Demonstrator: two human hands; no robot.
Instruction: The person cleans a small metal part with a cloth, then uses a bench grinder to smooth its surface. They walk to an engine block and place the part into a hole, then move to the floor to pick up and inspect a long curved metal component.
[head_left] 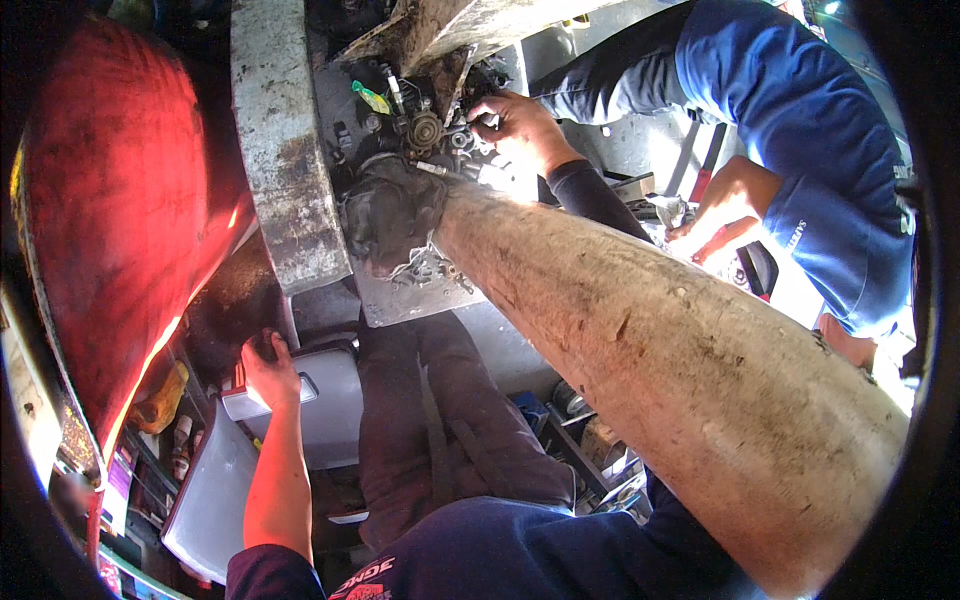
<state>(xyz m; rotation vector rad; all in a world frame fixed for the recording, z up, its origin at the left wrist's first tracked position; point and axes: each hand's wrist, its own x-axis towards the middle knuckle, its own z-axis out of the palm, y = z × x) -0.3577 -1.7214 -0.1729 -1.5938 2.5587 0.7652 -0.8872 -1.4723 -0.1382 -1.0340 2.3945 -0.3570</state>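
Observation:
My left hand is closed at the upper edge of a grey panel with a handle-like piece on it. The fingers curl away from view, and what they hold, if anything, is hidden. My right hand, in a dark sleeve, reaches past a long beige tube that covers part of the arm. Its fingers are bent together among small metal parts, and I cannot make out what is in them. Beside it lie a round ribbed metal part, a green and yellow packet and a dark, greasy cloth-like lump.
The beige tube crosses from the middle to the lower right. A worn grey metal beam and a large red curved panel stand at left. At right, another person in a blue shirt works close by, an arm reaching inward.

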